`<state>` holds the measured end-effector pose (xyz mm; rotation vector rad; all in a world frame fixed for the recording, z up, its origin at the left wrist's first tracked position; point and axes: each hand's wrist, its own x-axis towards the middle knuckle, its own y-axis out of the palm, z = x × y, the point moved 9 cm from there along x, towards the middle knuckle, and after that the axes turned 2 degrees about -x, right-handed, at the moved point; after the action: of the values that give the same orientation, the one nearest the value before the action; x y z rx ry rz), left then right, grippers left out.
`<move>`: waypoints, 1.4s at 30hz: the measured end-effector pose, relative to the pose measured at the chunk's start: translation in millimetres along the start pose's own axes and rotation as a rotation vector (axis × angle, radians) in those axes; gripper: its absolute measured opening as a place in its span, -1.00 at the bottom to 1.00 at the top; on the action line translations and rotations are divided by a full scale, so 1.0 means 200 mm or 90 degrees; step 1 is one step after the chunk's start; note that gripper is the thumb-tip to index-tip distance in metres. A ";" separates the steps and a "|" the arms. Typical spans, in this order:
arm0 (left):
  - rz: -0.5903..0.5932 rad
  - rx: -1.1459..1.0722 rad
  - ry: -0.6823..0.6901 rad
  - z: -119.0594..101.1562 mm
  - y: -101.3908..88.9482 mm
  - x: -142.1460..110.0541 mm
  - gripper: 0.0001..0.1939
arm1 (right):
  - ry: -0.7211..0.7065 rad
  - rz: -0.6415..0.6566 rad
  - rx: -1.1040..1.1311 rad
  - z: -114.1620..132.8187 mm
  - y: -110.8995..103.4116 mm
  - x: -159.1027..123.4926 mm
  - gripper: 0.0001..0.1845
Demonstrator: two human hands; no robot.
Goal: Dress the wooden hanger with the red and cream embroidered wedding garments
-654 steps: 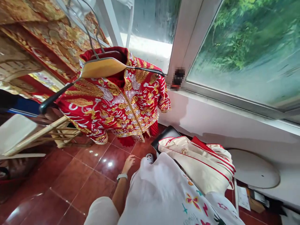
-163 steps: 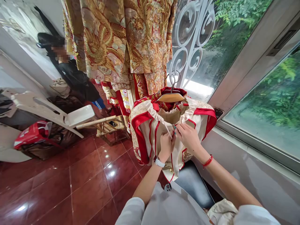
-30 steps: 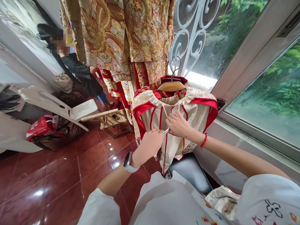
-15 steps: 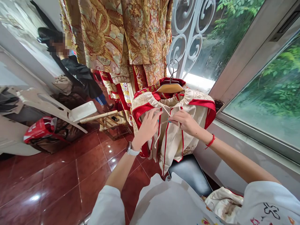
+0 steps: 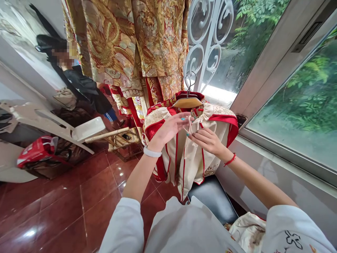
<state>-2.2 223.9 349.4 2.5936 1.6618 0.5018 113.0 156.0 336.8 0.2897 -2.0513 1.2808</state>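
A cream garment with red trim [image 5: 189, 168] hangs in front of me, its gathered neck up at a wooden hanger [image 5: 187, 102]. Both my hands are at the neckline, working a thin cream drawstring [image 5: 190, 123]. My left hand [image 5: 172, 128] is closed on the string, which passes over its fingers. Lower and to the right, my right hand [image 5: 206, 140] pinches the string between thumb and fingers. The hands are close together, and part of the string is hidden by the fingers.
Gold embroidered robes [image 5: 113, 42] hang behind. A black stool seat [image 5: 213, 196] stands below the garment, with cream cloth [image 5: 247, 230] near it. To the left are a bamboo rack [image 5: 123, 138], a white chair [image 5: 89, 128] and a person in dark clothes [image 5: 84, 84]. A window is on the right.
My left hand has risen and moved right, from beside the neckline onto the string. The right hand stays close to the string, now with a loop between the hands. The view has shifted slightly.
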 end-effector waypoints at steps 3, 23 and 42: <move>-0.114 -0.106 0.036 -0.06 -0.09 -0.10 -0.73 | 0.038 -0.020 0.038 -0.01 0.01 -0.01 -0.66; -0.888 0.483 0.051 0.18 -0.78 -1.01 -0.60 | 0.599 -0.008 0.633 -0.60 0.12 -0.44 -0.62; -0.296 0.125 -0.042 0.27 -0.18 -0.11 -0.77 | 0.668 -0.227 0.604 -0.45 0.16 -0.13 -0.70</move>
<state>-27.3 228.5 286.4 2.1840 2.2908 0.2372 155.1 244.8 322.7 0.2833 -0.4316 1.5958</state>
